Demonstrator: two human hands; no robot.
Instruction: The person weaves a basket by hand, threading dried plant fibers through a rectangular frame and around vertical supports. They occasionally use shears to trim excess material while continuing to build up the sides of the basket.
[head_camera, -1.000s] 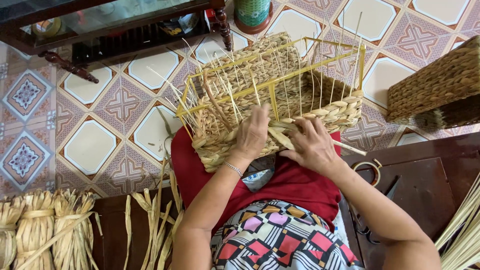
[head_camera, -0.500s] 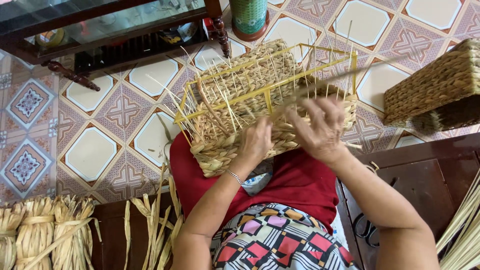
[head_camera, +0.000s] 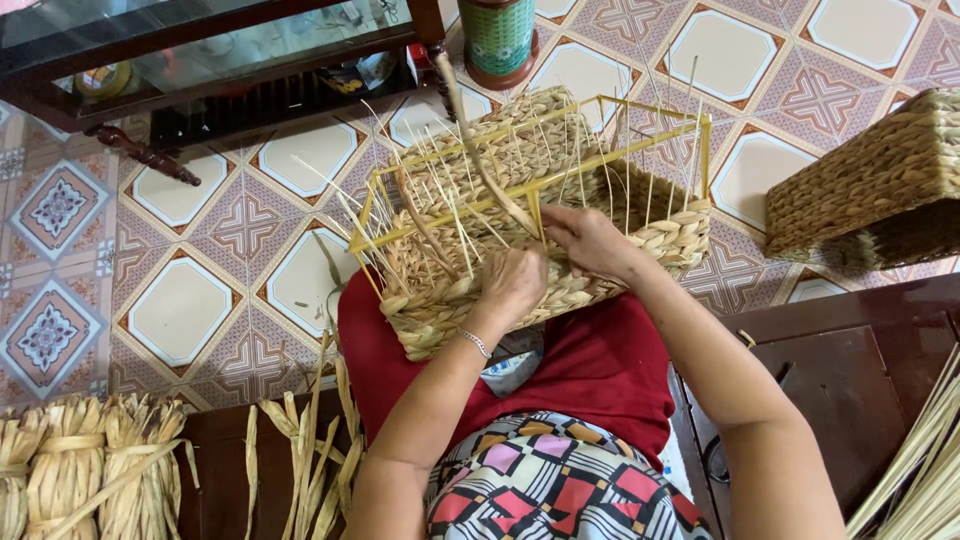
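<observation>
right hand (head_camera: 590, 238) lowered onto basket (head_camera: 540, 230) rim | left hand (head_camera: 512, 285) unmoved

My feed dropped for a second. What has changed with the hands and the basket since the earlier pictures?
The right hand has moved from the basket's near rim up to the yellow frame, where it now draws a long strand up and away. The left hand stays pressed on the woven rim. The half-woven basket still rests on the lap, tilted as before; the finished basket and straw bundles have not moved.

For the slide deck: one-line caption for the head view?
Both hands, left hand and right hand, weave a straw strand into a half-woven basket on a yellow wire frame.
</observation>
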